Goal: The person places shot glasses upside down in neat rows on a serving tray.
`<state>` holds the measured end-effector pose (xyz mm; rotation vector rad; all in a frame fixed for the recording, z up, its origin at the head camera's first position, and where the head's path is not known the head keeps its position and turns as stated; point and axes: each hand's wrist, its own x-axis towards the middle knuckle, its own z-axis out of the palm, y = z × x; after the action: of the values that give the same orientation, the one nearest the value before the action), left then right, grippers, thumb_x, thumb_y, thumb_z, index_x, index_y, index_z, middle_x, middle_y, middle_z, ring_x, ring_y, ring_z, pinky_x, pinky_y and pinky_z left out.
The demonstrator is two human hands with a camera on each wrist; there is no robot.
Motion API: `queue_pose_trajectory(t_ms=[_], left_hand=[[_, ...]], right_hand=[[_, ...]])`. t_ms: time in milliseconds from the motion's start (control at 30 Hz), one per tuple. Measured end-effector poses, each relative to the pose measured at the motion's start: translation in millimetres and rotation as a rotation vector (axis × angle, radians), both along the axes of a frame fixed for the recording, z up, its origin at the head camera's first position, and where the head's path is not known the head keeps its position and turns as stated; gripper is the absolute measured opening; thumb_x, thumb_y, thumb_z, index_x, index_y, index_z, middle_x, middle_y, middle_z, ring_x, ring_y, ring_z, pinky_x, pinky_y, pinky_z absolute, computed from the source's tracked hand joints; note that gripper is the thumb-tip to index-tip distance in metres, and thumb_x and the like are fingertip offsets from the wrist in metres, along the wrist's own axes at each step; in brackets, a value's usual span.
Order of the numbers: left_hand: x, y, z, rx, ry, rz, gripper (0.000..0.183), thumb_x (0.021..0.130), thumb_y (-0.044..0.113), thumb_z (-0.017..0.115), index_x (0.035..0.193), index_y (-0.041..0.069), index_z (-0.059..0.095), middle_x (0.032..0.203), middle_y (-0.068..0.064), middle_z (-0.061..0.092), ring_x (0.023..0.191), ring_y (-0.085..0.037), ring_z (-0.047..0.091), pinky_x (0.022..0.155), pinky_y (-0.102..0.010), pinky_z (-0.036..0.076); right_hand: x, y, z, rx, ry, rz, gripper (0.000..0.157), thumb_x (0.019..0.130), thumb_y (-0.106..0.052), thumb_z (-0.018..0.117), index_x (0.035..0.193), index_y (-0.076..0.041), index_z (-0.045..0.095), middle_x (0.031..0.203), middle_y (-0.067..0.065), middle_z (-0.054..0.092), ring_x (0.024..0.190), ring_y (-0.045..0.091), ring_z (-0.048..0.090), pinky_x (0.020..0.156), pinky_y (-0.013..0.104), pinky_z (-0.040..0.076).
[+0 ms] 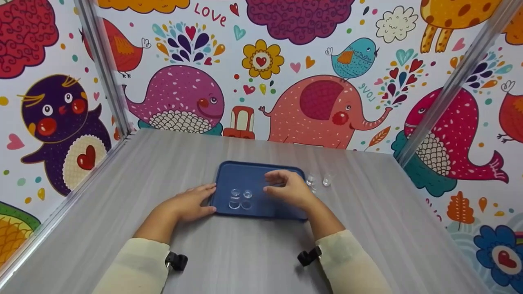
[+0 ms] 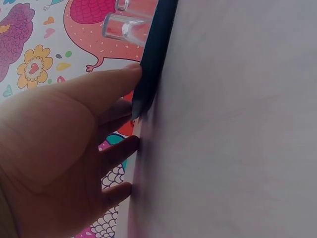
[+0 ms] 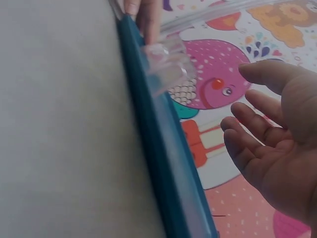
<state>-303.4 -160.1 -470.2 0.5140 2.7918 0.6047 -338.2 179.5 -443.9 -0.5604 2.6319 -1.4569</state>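
A blue tray (image 1: 261, 173) lies on the table, with several small clear glasses (image 1: 247, 194) standing together on its left part. My left hand (image 1: 191, 203) rests at the tray's left edge. In the left wrist view, its thumb touches the tray's rim (image 2: 157, 54) while the other fingers extend along the side. Over the right half of the tray hovers my right hand (image 1: 289, 188), fingers spread and gently bent. The right wrist view shows nothing between the right hand's (image 3: 280, 124) thumb and fingers.
More small clear glasses (image 1: 327, 180) stand on the table (image 1: 359, 228) just past the tray's right edge, partly behind the right hand. Cartoon-printed walls (image 1: 261, 98) enclose the back and sides, with metal posts (image 1: 107, 69) at the corners.
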Motion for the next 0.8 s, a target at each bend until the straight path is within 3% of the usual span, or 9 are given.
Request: queue_pose_trajectory(t_ms=[133,467,600,800], left_hand=[[0.1,-0.7,-0.7,0.003,0.006,-0.001,0.075,0.105,0.042,0.067,0.166,0.008,0.040,0.178,-0.007,0.032,0.163,-0.043,0.030,0.127,-0.073,0.026],[-0.9,0.1,-0.7,0.021,0.009,-0.013,0.074,0.105,0.040,0.067,0.166,0.007,0.039,0.178,-0.007,0.032,0.164,-0.042,0.028,0.131,-0.066,0.026],[-1.1,0.2,0.6,0.021,0.008,-0.010,0.074,0.105,0.040,0.067,0.166,0.007,0.040,0.177,-0.007,0.032,0.164,-0.043,0.028,0.130,-0.069,0.026],[0.4,-0.6,0.8,0.015,-0.004,-0.007,0.074,0.106,0.041,0.066,0.166,0.007,0.039,0.178,-0.006,0.031,0.164,-0.043,0.027,0.129,-0.071,0.025]], right_hand=[[-5.3,15.8,7.6,-0.030,0.021,-0.069,0.040,0.093,-0.031,0.084,0.131,-0.020,0.074,0.134,0.012,0.075,0.122,0.024,0.072,0.106,0.045,0.061],[-23.0,72.0,15.5,-0.115,0.058,-0.234,0.049,0.094,-0.038,0.084,0.136,-0.017,0.070,0.137,0.012,0.073,0.123,0.025,0.070,0.107,0.038,0.060],[-30.7,94.6,15.9,-0.159,0.064,-0.350,0.048,0.098,-0.036,0.080,0.139,-0.015,0.068,0.139,0.012,0.071,0.126,0.026,0.068,0.106,0.035,0.060],[-38.1,123.6,9.1,-0.201,0.013,-0.529,0.057,0.098,-0.038,0.079,0.147,-0.015,0.062,0.146,0.011,0.066,0.136,0.027,0.062,0.118,0.043,0.053]])
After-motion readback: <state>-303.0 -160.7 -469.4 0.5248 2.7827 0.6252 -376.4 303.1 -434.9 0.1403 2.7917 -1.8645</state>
